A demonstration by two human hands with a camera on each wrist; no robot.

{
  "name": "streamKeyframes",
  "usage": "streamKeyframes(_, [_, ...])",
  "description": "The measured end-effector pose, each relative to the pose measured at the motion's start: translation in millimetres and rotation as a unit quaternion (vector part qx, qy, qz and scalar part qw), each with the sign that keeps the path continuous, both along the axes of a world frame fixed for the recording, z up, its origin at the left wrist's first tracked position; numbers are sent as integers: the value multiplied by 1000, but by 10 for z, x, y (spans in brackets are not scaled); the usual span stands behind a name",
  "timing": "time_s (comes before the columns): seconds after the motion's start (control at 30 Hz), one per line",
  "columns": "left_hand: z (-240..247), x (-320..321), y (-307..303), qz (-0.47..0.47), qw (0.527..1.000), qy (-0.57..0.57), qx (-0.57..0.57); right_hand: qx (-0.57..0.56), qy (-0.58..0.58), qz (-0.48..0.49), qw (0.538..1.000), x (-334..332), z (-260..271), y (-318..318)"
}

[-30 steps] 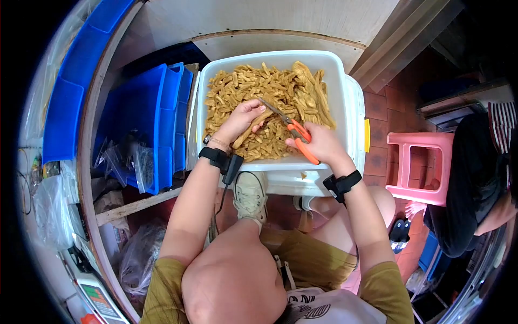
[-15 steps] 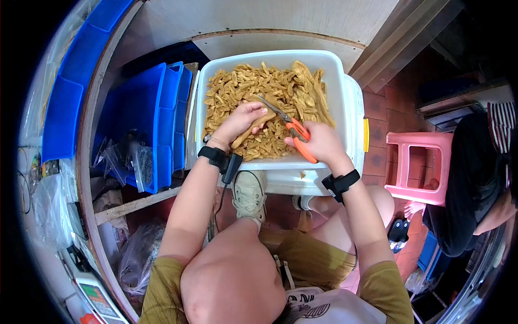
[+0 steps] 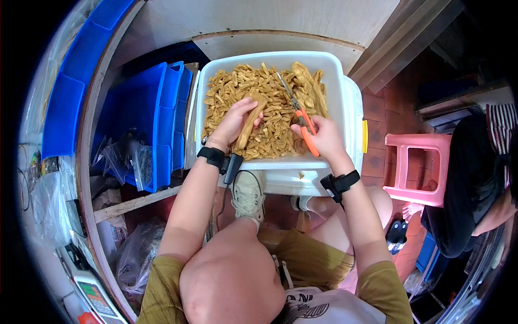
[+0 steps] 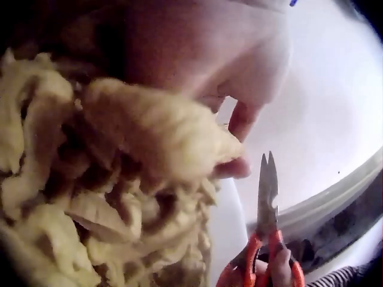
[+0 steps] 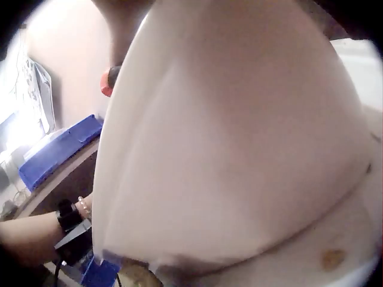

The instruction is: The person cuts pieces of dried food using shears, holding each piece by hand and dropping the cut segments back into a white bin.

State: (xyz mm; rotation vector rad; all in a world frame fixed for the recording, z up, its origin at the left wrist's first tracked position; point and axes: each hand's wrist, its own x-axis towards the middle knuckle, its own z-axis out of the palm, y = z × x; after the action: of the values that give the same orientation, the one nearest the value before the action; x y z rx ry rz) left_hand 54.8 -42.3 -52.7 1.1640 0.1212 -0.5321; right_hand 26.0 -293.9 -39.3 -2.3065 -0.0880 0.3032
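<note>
A long, yellow-brown, wrinkled food strip [image 3: 249, 127] is held in my left hand [image 3: 233, 123], slanting over a heap of cut pieces [image 3: 232, 81] of the same stuff. My right hand [image 3: 326, 139] grips orange-handled scissors [image 3: 303, 120], whose blades point away from me, to the right of the strip. In the left wrist view the scissors [image 4: 267, 197] stand apart from the strip [image 4: 149, 128], their tips slightly parted. Longer uncut strips [image 3: 310, 92] lie at the tub's right side. The right wrist view shows mostly the tub's outer wall [image 5: 227, 137] and a bit of orange handle [image 5: 106, 85].
The white plastic tub [image 3: 270, 55] stands before my knees. Blue crates [image 3: 162, 124] are stacked to the left beside a wooden shelf edge [image 3: 137, 204]. At right are a pink stool [image 3: 418, 141] and another seated person [image 3: 458, 216]. My shoe [image 3: 248, 194] is close against the tub.
The scissors have drawn back from the strip's far end and turned to point more away from me. The strip has been tilted, showing more of its length in my left hand.
</note>
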Motion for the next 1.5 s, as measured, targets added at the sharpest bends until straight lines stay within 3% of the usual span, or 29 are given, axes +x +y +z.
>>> streamKeyframes(0.07, [-4,3,53,7,998,12,-67,14,5,-2,1000,0,-25,-9])
streamKeyframes(0.17, [-1,-5,16,41,997,-1,-60,6,38,56,998,-32,33,13])
streamKeyframes(0.27, [57,-26,-19,54,998,-8,-39,-73,22,135,988,-27,72,34])
streamKeyframes(0.57, [10,16,20,-31,999,-32,22,-68,18,118,991,-34,54,29])
streamKeyframes(0.9, [-31,24,13,-35,997,-44,51,-45,30,91,994,-45,85,29])
streamKeyframes(1.0, [-63,21,3,28,999,-40,10,-36,25,81,996,-51,49,30])
streamKeyframes(1.2, [-11,18,13,16,999,-40,7,-34,-6,81,996,-37,-13,23])
streamKeyframes(1.27, [45,-12,-14,-57,997,-30,50,-54,-9,66,996,-49,37,53])
streamKeyframes(1.5, [43,0,-12,-51,996,-43,59,-58,7,77,995,-35,52,37])
